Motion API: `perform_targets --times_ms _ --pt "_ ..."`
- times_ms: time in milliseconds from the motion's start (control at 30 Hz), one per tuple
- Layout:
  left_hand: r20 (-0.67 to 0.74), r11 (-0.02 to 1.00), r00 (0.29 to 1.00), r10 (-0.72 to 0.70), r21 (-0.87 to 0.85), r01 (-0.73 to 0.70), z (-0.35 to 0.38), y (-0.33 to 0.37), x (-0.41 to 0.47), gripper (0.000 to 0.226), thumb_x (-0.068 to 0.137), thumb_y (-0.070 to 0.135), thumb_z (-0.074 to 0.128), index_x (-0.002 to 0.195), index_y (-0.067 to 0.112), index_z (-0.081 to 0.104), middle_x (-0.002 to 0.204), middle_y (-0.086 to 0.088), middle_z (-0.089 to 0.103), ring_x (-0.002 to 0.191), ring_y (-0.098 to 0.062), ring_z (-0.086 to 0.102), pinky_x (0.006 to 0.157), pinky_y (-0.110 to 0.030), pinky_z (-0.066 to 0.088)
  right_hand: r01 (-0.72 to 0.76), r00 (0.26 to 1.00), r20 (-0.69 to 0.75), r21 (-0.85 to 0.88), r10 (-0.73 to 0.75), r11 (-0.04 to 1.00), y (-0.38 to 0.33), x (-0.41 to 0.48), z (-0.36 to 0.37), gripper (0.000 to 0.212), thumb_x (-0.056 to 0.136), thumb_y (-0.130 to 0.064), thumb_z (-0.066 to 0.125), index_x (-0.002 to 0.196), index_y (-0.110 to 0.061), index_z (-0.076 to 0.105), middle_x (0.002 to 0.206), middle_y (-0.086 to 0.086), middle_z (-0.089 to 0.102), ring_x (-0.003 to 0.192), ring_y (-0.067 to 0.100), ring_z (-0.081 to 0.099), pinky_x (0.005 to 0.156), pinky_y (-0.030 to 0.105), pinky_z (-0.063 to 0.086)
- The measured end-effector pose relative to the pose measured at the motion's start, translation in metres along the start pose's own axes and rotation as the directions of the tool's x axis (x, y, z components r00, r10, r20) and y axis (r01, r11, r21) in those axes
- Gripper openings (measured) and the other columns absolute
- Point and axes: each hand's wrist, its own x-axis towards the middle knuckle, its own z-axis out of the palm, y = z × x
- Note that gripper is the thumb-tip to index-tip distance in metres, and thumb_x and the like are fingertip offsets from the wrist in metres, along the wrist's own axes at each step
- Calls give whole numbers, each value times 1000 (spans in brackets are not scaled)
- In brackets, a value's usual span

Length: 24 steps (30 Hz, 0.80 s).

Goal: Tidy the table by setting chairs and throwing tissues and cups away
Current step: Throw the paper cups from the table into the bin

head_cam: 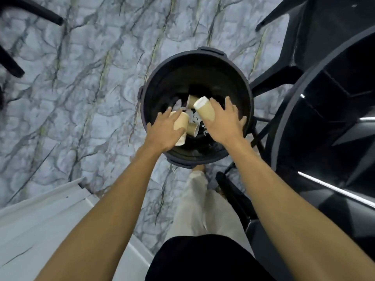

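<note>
Two bare arms reach over round black plastic bin (246,92). Left hand (162,131) loosely grips tan paper cup (181,126); right hand (225,121), fingers spread, touches second tan paper cup (205,108). No writing readable.

The light is dim and cool, bluish on the floor (81,78). Inside the bin (246,110) it falls off to near black. Thin glare streaks mark the chair (334,191) on my right. My forearms stretch wide near the bottom edge, fisheye bending. Everything looks soft, the corners blurred most.
</note>
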Motion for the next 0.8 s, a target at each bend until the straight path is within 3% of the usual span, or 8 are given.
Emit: perform_targets --times_ms 167,367,567,800 --pt "-100 995 995 -14 -95 5 12 -17 -8 58 95 38 53 150 33 35 162 -1 27 149 -21 24 119 -51 21 -7 999 36 30 6 1000 13 -8 18 48 96 -32 53 143 -23 44 157 9 29 142 33 28 110 56 30" --pt "-140 994 990 2 -105 -17 -2 -13 -23 54 96 35 55 148 28 42 160 -2 31 148 -20 26 119 -42 24 27 999 41 46 -29 999 6 -21 7 49 93 -29 56 141 -19 47 149 7 41 134 32 39 104 48 40" --pt "-185 996 981 52 -68 -65 -21 6 -49 52 97 35 53 147 26 43 159 -4 32 147 -23 28 119 -42 24 138 989 -64 102 -132 985 -12 -50 -11 45 93 -29 57 137 -18 52 145 11 45 133 33 41 104 45 40" --pt "-224 994 969 107 7 -108 -45 31 -94 51 97 37 53 146 26 46 157 -4 36 148 -25 25 119 -44 22 275 954 -155 114 -256 955 -20 -103 -48 48 96 -31 56 142 -20 49 154 5 39 143 25 30 112 47 34"
